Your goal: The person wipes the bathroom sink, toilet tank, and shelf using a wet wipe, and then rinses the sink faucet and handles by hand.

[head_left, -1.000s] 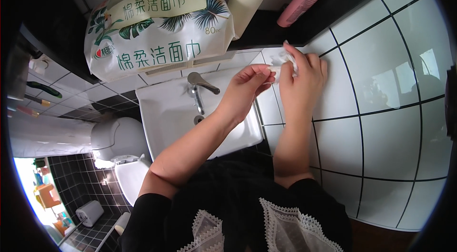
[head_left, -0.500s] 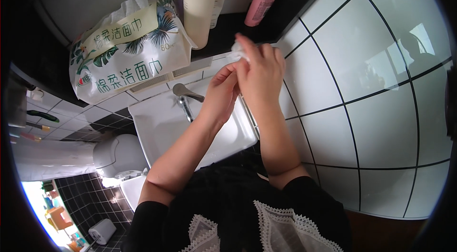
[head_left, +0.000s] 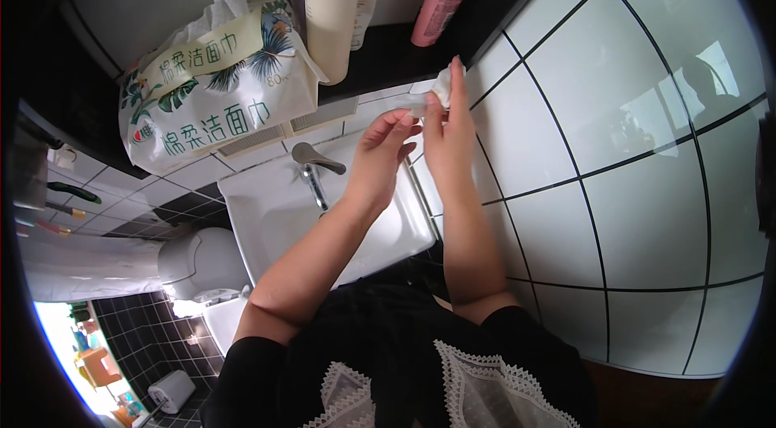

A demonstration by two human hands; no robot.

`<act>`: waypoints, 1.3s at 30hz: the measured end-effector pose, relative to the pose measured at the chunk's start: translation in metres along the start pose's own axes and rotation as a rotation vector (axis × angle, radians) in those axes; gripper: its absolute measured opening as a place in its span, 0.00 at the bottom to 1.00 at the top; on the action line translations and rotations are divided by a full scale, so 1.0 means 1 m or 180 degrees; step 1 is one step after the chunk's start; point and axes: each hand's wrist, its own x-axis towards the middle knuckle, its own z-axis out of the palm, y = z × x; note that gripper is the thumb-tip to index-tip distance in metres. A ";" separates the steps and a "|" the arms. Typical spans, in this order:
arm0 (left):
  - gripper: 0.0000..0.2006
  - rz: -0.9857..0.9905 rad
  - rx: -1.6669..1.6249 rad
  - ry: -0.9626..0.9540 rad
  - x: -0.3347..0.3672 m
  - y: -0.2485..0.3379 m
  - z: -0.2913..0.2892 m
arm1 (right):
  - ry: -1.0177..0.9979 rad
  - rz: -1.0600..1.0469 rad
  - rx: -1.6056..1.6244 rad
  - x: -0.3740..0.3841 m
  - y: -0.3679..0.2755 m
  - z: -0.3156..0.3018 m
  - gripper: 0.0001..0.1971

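Above the right side of the white sink [head_left: 271, 238], my two hands share a crumpled white tissue [head_left: 442, 86]. My left hand [head_left: 378, 160] pinches a thin end of it between thumb and fingertips. The bulk of the tissue lies against the fingers of my right hand [head_left: 449, 145], with the thumb over it and the fingers pointing up. Just left of my left hand is the chrome faucet [head_left: 319, 160]. Beyond it, on the black shelf, lies a white soft pack of tissues [head_left: 218, 117] with a leaf print, one tissue sticking out of its top.
A cream pump bottle [head_left: 330, 32] and a pink tube [head_left: 446, 4] stand on the dark shelf [head_left: 388, 64]. White tiled wall [head_left: 647, 226] rises close on the right. A grey-lidded toilet [head_left: 202, 266] is at the left, near a white curtain [head_left: 97, 266].
My right hand has turned and moved a little right, its fingers now straighter and upward. The hands are farther apart, and more of the tissue shows between them.
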 end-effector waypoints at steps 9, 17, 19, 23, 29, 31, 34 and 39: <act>0.05 0.0427 0.0160 0.0504 -0.030 0.021 -0.054 | -0.0864 0.0453 0.1752 -0.041 -0.006 0.080 0.35; 0.05 0.0286 0.0192 0.0937 -0.068 0.038 -0.092 | -0.1231 -0.0893 0.1912 -0.056 -0.020 0.092 0.29; 0.05 0.0137 0.0435 0.0973 -0.073 0.036 -0.093 | -0.1279 0.0300 0.2519 -0.064 -0.024 0.085 0.27; 0.07 -0.0031 0.0592 0.0617 -0.048 0.021 -0.072 | 0.0293 0.2439 0.4893 -0.055 -0.026 0.059 0.19; 0.06 -0.0121 0.0420 -0.0197 -0.007 0.014 -0.002 | 0.0778 0.2888 0.5346 0.024 -0.019 0.001 0.16; 0.06 -0.0133 0.0272 -0.0165 -0.013 0.020 0.007 | 0.0835 0.3007 0.5667 0.031 -0.019 -0.006 0.18; 0.07 -0.0061 0.0081 0.0199 -0.021 0.028 -0.010 | 0.0839 0.3061 0.5948 0.028 -0.041 0.004 0.19; 0.05 0.0194 -0.0185 0.0657 -0.047 0.046 -0.066 | -0.0286 0.2237 0.6332 -0.011 -0.048 0.047 0.14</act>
